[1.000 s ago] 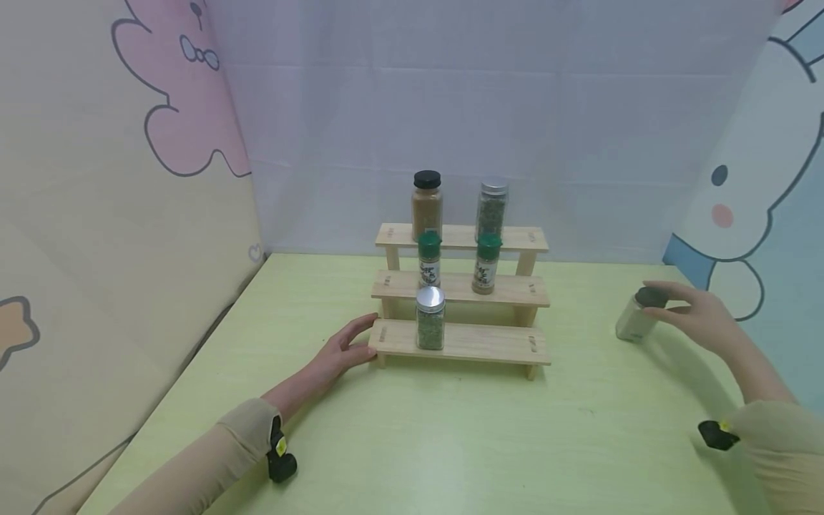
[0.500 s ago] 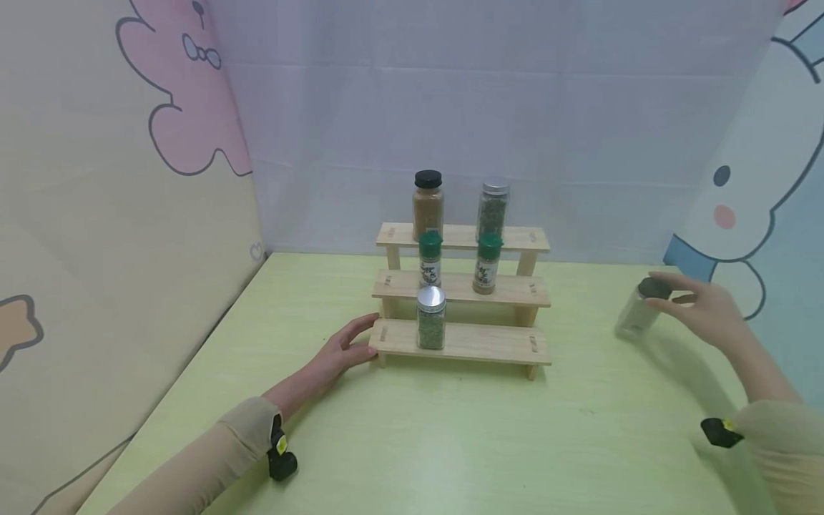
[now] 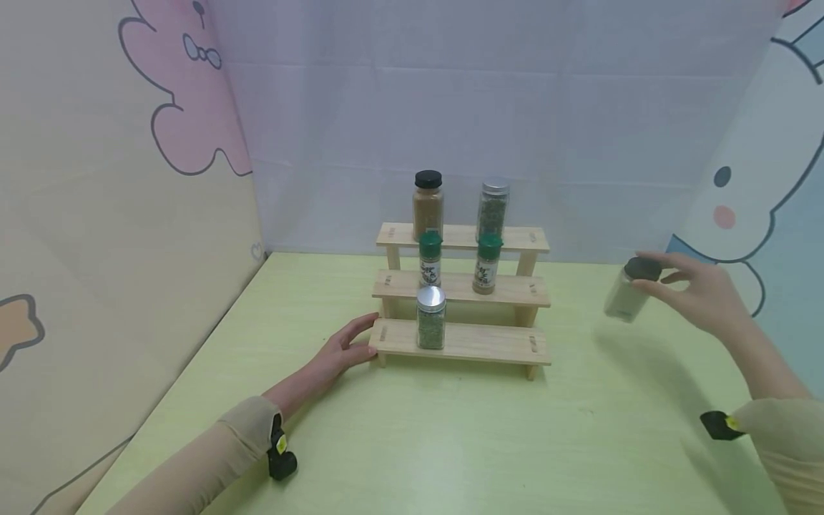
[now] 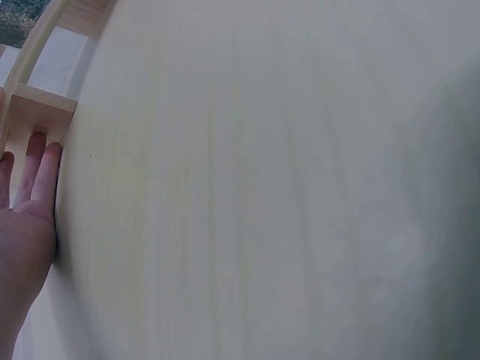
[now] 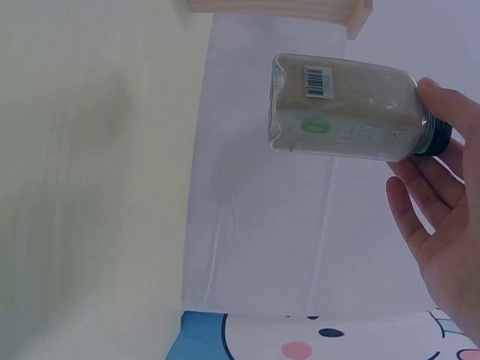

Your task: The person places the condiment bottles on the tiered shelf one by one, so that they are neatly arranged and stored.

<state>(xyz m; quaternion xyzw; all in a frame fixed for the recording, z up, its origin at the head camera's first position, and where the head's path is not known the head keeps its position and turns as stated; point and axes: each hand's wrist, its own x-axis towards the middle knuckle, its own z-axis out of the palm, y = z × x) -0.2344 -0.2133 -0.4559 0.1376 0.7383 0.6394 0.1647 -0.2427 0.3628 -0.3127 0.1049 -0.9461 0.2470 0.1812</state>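
At the right, my right hand (image 3: 702,293) holds a spice jar (image 3: 624,297) by its black lid, between thumb and fingers. The square clear jar, with pale powder inside and a barcode label (image 5: 319,82), hangs tilted above the table. My left hand (image 3: 335,355) grips the left end of the lowest step of a three-step wooden rack (image 3: 492,343), thumb at the front edge and a finger at the back. In the left wrist view, straight fingers (image 4: 46,176) of that hand reach under the step beside its leg.
The rack's lowest step bears a silver-lidded jar of green herbs (image 3: 430,322). Two green-capped bottles (image 3: 486,268) stand on the middle step. On top are a black-lidded brown jar (image 3: 428,211) and a silver-lidded herb jar (image 3: 492,212). Cloth walls enclose the table (image 3: 450,443).
My right hand has lifted the spice jar off the table and carried it up and slightly left. The left hand and the rack have stayed in place.
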